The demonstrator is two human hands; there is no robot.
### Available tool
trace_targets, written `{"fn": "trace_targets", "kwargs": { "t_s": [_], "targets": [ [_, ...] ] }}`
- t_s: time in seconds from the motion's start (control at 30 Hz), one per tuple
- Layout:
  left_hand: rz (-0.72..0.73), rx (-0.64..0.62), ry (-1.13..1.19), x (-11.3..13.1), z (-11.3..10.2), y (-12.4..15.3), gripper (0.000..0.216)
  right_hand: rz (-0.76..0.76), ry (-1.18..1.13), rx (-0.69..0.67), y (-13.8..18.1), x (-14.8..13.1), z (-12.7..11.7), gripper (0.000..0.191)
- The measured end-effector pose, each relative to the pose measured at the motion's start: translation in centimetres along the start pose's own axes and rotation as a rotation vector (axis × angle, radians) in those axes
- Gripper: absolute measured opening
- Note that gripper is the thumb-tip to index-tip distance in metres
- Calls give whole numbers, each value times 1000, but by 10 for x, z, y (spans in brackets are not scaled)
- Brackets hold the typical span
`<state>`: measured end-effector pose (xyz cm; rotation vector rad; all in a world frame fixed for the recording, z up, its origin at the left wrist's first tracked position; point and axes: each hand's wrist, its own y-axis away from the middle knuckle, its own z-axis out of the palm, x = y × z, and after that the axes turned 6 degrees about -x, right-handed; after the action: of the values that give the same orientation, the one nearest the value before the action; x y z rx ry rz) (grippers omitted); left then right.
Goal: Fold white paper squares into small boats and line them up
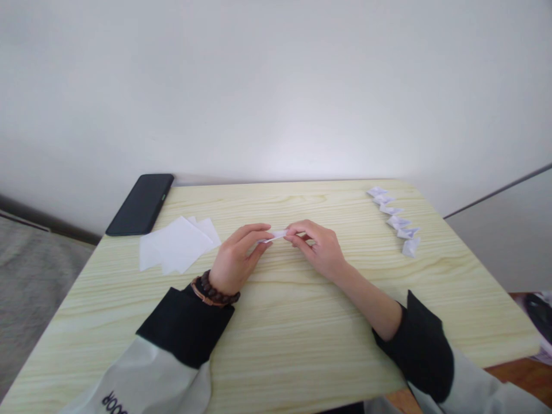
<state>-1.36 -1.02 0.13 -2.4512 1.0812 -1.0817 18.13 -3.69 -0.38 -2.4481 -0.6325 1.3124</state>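
Over the middle of the worktop point(302, 345), somewhat nearer its far edge than its near one, we have both hands meeting at one small thing: a folded paper point(279, 234). Our left hand point(236, 256) pinches its left end between thumb and fingers, and our right hand point(318, 246) closes its fingertips on the right end. Neither hand is nearer, then — both are in contact. The paper lies to the right of the left hand's fingertips and to the left of the right hand's, its long axis bridging the gap almost parallel to the far edge, with the right end a touch farther from us. We cannot tell whether its underside meets the worktop, and the fingers hide parts of its folds.

Outward to the left, just beyond the left hand, loose white sheets point(181, 244) overlap one another; past them a dark phone point(141, 204) covers the far left corner. Outward to the right — well apart from the right hand — six folded paper pieces point(397, 222) stand in a slanting row, running from near the far right corner towards us, roughly along the right edge.
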Motion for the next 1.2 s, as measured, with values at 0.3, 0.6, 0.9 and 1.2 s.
{"fn": "trace_targets", "kwargs": {
  "t_s": [0.3,0.6,0.9,1.2],
  "targets": [
    [-266,30,68,2,-2,2,18,26,14,44,1,-1,1,15],
    [-312,-178,178,12,-7,-3,28,42,-71,13,1,-3,5,17],
    [-433,-187,411,16,-6,-4,30,98,-139,-13,1,-6,4,17],
    [-542,-286,624,12,-6,-4,28,-217,24,-86,2,-3,-1,12]
  ]
}}
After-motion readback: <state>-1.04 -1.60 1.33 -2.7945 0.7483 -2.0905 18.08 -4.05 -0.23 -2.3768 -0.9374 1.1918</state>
